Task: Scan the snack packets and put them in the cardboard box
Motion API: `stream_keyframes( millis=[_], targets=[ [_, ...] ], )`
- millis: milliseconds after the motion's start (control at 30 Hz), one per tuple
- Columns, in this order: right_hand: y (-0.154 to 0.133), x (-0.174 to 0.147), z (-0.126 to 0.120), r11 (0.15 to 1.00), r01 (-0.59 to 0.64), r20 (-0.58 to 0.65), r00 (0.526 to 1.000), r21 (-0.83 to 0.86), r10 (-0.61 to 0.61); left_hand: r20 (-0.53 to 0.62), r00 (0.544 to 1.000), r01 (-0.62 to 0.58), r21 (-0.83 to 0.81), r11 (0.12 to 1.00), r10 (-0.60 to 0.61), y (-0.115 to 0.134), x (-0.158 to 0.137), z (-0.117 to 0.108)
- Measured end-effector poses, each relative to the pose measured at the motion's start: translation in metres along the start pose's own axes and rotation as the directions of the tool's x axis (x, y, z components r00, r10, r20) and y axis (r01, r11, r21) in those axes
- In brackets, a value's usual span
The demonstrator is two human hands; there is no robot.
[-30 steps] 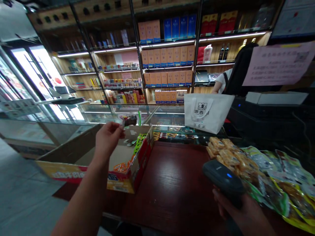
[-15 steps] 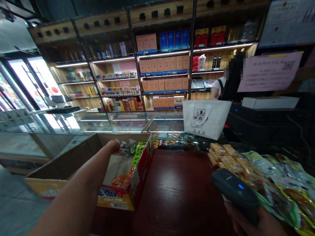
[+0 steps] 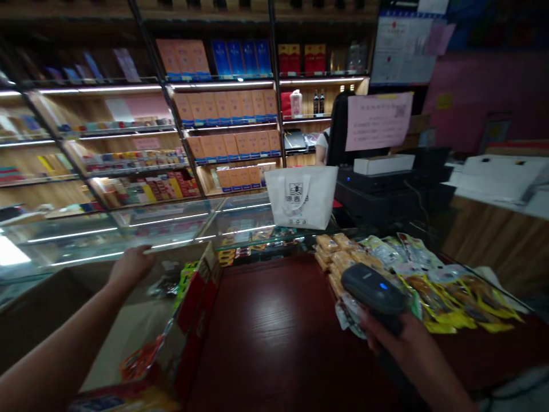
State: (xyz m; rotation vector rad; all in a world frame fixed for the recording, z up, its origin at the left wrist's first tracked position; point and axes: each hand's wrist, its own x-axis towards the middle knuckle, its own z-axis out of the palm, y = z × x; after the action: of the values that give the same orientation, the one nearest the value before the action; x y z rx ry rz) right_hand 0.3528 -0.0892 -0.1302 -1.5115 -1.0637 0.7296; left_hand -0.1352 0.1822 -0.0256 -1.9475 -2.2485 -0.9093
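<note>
My left hand (image 3: 134, 266) is over the open cardboard box (image 3: 189, 300) on the left, above its inside. Its back faces me, and the blur hides whether its fingers hold anything. Within the box are dark clear-wrapped packets (image 3: 165, 281), green packets (image 3: 185, 280) and orange-red packets (image 3: 139, 361). My right hand (image 3: 397, 337) grips a black barcode scanner (image 3: 375, 289) with a blue light. The scanner's head is in front of tan wrapped snack packs (image 3: 343, 257). A whitish package (image 3: 350, 317) shows just below the scanner; whether my hand touches it I cannot tell.
Yellow-edged food pouches (image 3: 450, 297) lie right of the scanner on the dark red counter (image 3: 266, 320). A white bag (image 3: 302, 197) stands behind, on the glass display case (image 3: 171, 220). Part of a person (image 3: 322, 146) shows behind a black monitor (image 3: 338, 129).
The view has turned right, so the box and shelves sit farther left. My left hand has come up slightly from the packets. My right hand has brought the scanner closer to the tan packs.
</note>
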Motion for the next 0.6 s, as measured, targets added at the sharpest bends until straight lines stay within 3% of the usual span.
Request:
stream_keyframes(
  millis=[100, 167, 267, 333, 433, 500, 533, 600],
  targets=[
    [-0.003, 0.008, -0.018, 0.985, -0.029, -0.143, 0.988, 0.169, 0.054, -0.051, 0.977, -0.201, 0.115, 0.973, 0.208, 0.042, 0.000, -0.004],
    [-0.001, 0.013, -0.032, 0.957, -0.004, -0.205, 0.976, 0.291, 0.067, -0.055, 0.914, -0.395, 0.097, 0.914, 0.401, 0.080, -0.019, -0.002],
    [0.002, 0.017, -0.051, 0.908, 0.075, -0.280, 0.959, 0.412, 0.048, -0.025, 0.803, -0.595, -0.115, 0.796, 0.596, 0.143, -0.071, 0.007],
    [0.003, 0.016, -0.062, 0.880, 0.114, -0.331, 0.942, 0.461, 0.051, 0.065, 0.751, -0.622, -0.265, 0.737, 0.657, 0.185, -0.115, 0.020],
    [0.005, 0.013, -0.076, 0.859, 0.155, -0.380, 0.924, 0.489, 0.050, 0.304, 0.700, -0.463, -0.497, 0.734, 0.646, 0.232, -0.179, 0.056],
    [0.008, 0.010, -0.083, 0.861, 0.162, -0.381, 0.924, 0.483, 0.040, 0.513, 0.660, -0.169, -0.610, 0.774, 0.549, 0.253, -0.216, 0.091],
    [0.009, 0.008, -0.086, 0.862, 0.157, -0.378, 0.925, 0.481, 0.042, 0.632, 0.594, 0.011, -0.625, 0.781, 0.497, 0.260, -0.232, 0.108],
    [0.011, 0.005, -0.091, 0.863, 0.130, -0.369, 0.927, 0.488, 0.069, 0.779, 0.464, 0.358, -0.601, 0.715, 0.422, 0.272, -0.258, 0.141]
  ],
)
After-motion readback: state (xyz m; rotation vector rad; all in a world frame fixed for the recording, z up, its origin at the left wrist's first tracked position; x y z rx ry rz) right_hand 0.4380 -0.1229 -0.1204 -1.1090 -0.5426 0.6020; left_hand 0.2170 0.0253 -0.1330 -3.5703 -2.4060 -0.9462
